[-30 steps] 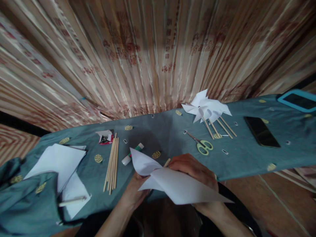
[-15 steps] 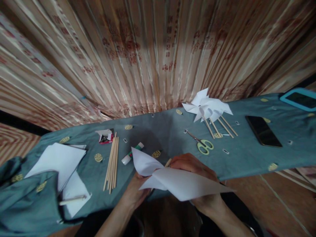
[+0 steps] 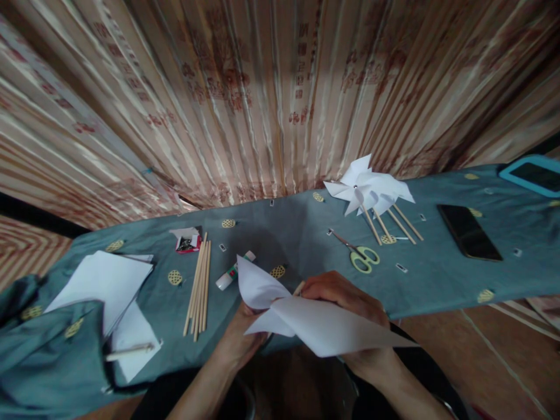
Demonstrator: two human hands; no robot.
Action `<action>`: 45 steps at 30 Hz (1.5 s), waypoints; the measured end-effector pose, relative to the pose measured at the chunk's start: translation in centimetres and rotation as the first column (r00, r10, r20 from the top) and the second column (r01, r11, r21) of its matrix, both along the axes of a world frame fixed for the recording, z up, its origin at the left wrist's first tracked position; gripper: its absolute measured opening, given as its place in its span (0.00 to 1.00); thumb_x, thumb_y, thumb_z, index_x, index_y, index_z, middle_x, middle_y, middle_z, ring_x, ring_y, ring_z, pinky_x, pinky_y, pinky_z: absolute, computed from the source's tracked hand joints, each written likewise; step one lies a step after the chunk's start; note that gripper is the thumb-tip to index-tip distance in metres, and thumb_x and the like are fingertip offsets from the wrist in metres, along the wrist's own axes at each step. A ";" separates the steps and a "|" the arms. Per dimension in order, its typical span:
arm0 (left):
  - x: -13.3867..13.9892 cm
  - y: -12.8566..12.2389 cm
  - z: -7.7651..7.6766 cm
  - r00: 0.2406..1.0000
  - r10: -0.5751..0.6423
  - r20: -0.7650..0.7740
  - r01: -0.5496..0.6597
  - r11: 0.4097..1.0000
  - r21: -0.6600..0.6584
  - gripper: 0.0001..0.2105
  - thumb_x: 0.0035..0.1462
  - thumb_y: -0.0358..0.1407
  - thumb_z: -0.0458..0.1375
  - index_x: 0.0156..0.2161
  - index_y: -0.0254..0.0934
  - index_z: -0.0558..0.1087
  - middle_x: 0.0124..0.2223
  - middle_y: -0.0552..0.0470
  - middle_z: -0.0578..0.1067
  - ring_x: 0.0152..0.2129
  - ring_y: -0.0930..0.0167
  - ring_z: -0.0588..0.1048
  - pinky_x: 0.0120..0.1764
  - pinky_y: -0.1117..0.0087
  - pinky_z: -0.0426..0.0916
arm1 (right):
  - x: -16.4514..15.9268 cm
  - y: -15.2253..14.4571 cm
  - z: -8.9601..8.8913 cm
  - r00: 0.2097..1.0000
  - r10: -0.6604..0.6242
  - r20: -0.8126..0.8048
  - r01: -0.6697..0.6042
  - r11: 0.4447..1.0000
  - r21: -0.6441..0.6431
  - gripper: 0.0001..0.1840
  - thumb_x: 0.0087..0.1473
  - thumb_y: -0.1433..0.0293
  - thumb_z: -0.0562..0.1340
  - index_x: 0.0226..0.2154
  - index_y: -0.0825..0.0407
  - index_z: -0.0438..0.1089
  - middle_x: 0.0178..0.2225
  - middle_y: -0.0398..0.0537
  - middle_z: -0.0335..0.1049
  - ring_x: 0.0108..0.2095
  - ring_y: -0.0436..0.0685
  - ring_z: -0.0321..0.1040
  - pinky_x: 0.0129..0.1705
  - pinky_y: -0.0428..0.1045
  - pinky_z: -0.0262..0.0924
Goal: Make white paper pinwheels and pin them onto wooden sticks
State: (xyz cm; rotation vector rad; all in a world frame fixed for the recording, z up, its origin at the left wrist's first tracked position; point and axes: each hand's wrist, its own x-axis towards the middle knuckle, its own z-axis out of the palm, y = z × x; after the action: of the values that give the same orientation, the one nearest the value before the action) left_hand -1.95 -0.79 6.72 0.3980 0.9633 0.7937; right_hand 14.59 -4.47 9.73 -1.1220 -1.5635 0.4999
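A white paper pinwheel [image 3: 324, 326] is held up between my hands at the table's front edge. My left hand [image 3: 245, 332] is closed at its left side, fingers partly hidden behind the blades. Behind the paper, my right hand [image 3: 345, 296] curls over the top, its fingers closed round the pinwheel near the tip of a wooden stick [image 3: 298, 288]. The blades cover most of the stick and the fingertips. A glue stick [image 3: 227, 277] lies just beyond the left blade.
Several wooden sticks [image 3: 199, 291] and a small box of pins [image 3: 188, 240] lie left, near white paper sheets [image 3: 105, 280]. Scissors [image 3: 362, 258], several pinwheels [image 3: 371, 186], a black phone [image 3: 469, 231] and a blue-framed device [image 3: 536, 175] lie right. A curtain [image 3: 271, 105] hangs behind.
The pinwheel's left blade has shifted slightly to the right and upward. Both hands keep their hold, and the objects on the table stay as they were.
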 end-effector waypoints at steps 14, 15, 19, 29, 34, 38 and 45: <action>-0.2 0.0 -2.0 0.975 -0.189 -0.119 0.213 0.947 0.239 0.13 0.38 0.38 0.70 0.14 0.32 0.74 0.15 0.55 0.65 0.15 0.79 0.58 0.20 0.76 0.50 | 0.8 2.1 -2.8 0.727 -0.227 -0.648 -0.257 0.785 -0.563 0.15 0.39 0.60 0.74 0.28 0.52 0.78 0.26 0.45 0.79 0.24 0.51 0.70 0.29 0.47 0.65; -0.2 -0.1 -2.0 0.976 -0.181 -0.119 0.205 0.950 0.234 0.13 0.37 0.37 0.69 0.14 0.32 0.73 0.14 0.55 0.64 0.15 0.79 0.58 0.20 0.76 0.50 | 0.8 2.3 -3.0 0.703 -0.239 -0.669 -0.279 0.773 -0.569 0.15 0.37 0.60 0.75 0.27 0.53 0.78 0.26 0.45 0.79 0.25 0.51 0.70 0.29 0.46 0.64; -0.2 -0.5 -2.5 0.984 -0.137 -0.116 0.158 0.967 0.202 0.08 0.33 0.33 0.67 0.15 0.31 0.73 0.13 0.56 0.64 0.14 0.80 0.58 0.20 0.77 0.50 | 0.8 2.5 -3.8 0.643 -0.269 -0.717 -0.341 0.738 -0.582 0.18 0.33 0.61 0.77 0.27 0.54 0.78 0.26 0.44 0.78 0.26 0.50 0.70 0.31 0.46 0.63; 0.3 -3.8 -2.5 0.991 0.107 -0.085 -0.107 0.994 0.002 0.08 0.32 0.25 0.68 0.24 0.27 0.77 0.20 0.50 0.75 0.16 0.78 0.69 0.22 0.79 0.63 | 0.7 3.4 -4.7 0.805 -0.157 -0.572 -0.338 0.671 -0.660 0.27 0.29 0.55 0.75 0.31 0.56 0.76 0.29 0.48 0.78 0.28 0.55 0.73 0.36 0.51 0.65; -0.2 -6.6 -2.7 0.968 0.249 -0.042 -0.252 0.962 -0.103 0.05 0.36 0.20 0.65 0.22 0.28 0.75 0.17 0.53 0.73 0.13 0.80 0.67 0.18 0.82 0.61 | -0.5 3.4 -4.5 0.915 -0.019 -0.402 -0.319 0.574 -0.754 0.28 0.29 0.54 0.73 0.30 0.58 0.75 0.28 0.50 0.78 0.27 0.55 0.72 0.33 0.50 0.65; -0.3 -8.9 -3.6 0.942 0.334 -0.019 -0.333 0.929 -0.162 0.07 0.40 0.18 0.64 0.24 0.29 0.75 0.19 0.54 0.73 0.14 0.81 0.68 0.20 0.83 0.64 | -1.3 3.5 -4.4 0.981 0.127 -0.149 -0.194 0.518 -0.833 0.20 0.36 0.58 0.71 0.28 0.57 0.75 0.26 0.47 0.76 0.27 0.56 0.71 0.29 0.48 0.62; 0.8 -10.4 -4.7 0.907 0.419 0.047 -0.397 0.886 -0.240 0.10 0.46 0.15 0.60 0.22 0.29 0.74 0.19 0.54 0.72 0.13 0.81 0.68 0.20 0.85 0.64 | -1.4 4.7 -3.9 0.837 0.367 0.406 0.126 0.592 -0.796 0.12 0.39 0.62 0.71 0.19 0.51 0.72 0.27 0.48 0.75 0.38 0.63 0.73 0.36 0.49 0.59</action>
State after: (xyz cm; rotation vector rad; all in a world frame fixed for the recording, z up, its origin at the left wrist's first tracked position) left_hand -1.19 -11.19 1.98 -0.0490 1.0474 1.0618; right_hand 13.16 0.22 5.80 -1.9927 -1.9730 1.1558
